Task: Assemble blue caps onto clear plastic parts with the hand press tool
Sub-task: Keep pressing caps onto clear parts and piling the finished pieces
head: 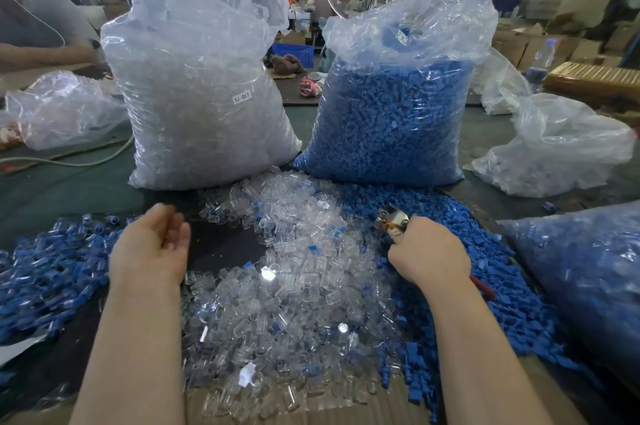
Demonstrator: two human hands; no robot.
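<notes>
A: Head view showed what, biggest first?

B: Two tall sacks stood at the back of the worktop: the clear sack on the left, the blue sack on the right, just beside each other, likely kept there as stock to tip out.

A: And in front of them?

B: A clear pile lay in the middle, with a cap pile touching it on the right. To the left sat a done pile, clear parts with blue on them. I judged it the finished lot, kept apart from the loose stock.

A: The hands?

B: The left hand hovered palm-up between the done pile and the clear pile, fingers loosely spread and blurred, holding nothing I could make out. The right hand gripped the press, fingers curled round its handles, the head poking out over the seam of the two piles, handy to both.

A: Anything in the press?

B: Too small to tell.
</notes>
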